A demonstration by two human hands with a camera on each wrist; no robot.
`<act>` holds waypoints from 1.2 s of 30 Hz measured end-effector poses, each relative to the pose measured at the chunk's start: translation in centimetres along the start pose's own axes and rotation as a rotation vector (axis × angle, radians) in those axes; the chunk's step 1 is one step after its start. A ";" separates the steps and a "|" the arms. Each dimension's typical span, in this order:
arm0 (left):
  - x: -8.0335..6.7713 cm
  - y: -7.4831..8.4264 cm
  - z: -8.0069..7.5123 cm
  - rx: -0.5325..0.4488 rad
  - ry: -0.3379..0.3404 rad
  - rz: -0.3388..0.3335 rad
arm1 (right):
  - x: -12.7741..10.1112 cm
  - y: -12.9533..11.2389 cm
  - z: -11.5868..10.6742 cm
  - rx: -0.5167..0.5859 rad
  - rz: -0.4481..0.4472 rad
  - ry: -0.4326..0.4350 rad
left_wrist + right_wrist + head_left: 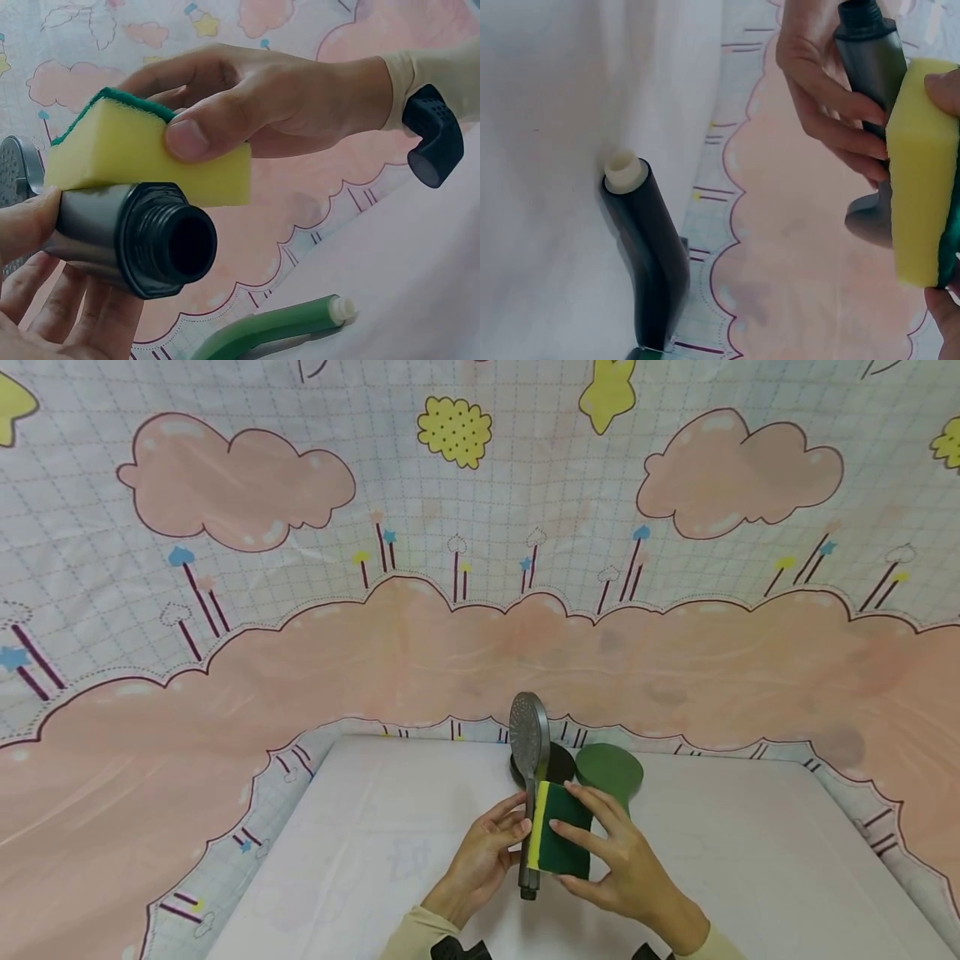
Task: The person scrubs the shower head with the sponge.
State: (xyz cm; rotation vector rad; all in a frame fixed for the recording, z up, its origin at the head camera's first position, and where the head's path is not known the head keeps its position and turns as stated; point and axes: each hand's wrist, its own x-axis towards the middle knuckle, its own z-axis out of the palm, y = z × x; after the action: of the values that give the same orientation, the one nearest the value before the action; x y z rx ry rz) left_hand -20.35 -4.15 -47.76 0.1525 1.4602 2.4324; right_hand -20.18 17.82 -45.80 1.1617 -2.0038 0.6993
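A grey shower head [529,737] is held upright by its handle in my left hand [480,856], spray face up and threaded end down. My right hand [633,872] grips a sponge [568,839], yellow with a dark green scouring side, thumb and fingers at its edges. In the left wrist view the sponge's yellow side [142,161] lies against the grey handle [90,225]. The handle's black threaded end [187,244] shows an open hole. Behind my hands are a black shower head [561,766] and a green shower head [607,770].
A white tabletop [360,827] lies under the hands, with a cloud-patterned cloth [315,668] behind and around it. The green handle [277,328] has a whitish threaded end, as does the black handle [649,240]. A dark device [435,135] is strapped to the right wrist.
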 end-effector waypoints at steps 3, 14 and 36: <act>0.1 0.1 0.1 -0.002 0.010 0.010 | -0.1 -0.3 0.0 0.021 -0.006 0.004; 0.6 0.7 0.3 0.030 0.046 0.026 | -0.8 -1.4 0.4 0.053 -0.053 -0.009; -0.4 0.7 0.1 0.062 -0.039 -0.021 | -0.2 -0.5 -0.2 0.030 -0.006 0.010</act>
State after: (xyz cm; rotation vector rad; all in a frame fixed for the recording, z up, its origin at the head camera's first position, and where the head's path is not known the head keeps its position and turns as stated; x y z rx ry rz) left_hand -20.07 -4.46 -47.04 0.1957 1.5134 2.3556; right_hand -19.62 17.92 -45.80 1.1791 -1.9876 0.7336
